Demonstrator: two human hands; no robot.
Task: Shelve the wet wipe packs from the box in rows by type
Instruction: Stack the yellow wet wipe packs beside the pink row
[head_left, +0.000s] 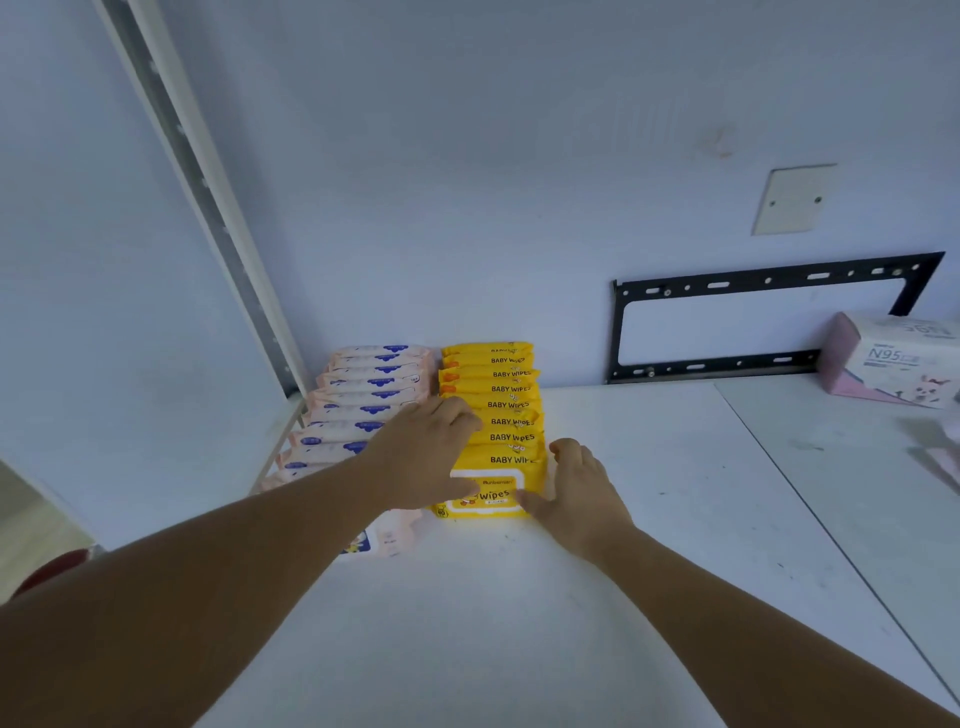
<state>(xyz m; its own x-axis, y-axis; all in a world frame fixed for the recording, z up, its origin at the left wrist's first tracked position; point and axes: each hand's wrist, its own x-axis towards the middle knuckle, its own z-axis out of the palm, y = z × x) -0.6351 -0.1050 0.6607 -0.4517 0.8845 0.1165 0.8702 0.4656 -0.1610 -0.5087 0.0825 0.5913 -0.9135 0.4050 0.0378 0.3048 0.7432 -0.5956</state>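
- The left hand (423, 457) lay open against the left side of the row of yellow packs (511, 405), its fingers nearly straight across the pack tops and its thumb down by the frontmost yellow pack (485, 496); it gripped nothing.
- The right hand (582, 493) was also open, its palm set against the right side of that row, its thumb touching the frontmost pack's face and its fingers loosely bent along the edge.
- The yellow packs, marked "BABY WIPES", stood on edge one behind another on the white shelf (519, 623), running back to the wall.
- Just left of the yellow row, touching it, stood a row of pink packs (363, 405) with blue labels, partly hidden by the left forearm.
- A blurred pink pack (389, 538) lay at the front of that row.
- Well right of the yellow row sat a pink-and-white box marked N95 (893, 364).
- Between that box and the yellow row, a black metal bracket (618, 332) hung on the wall.
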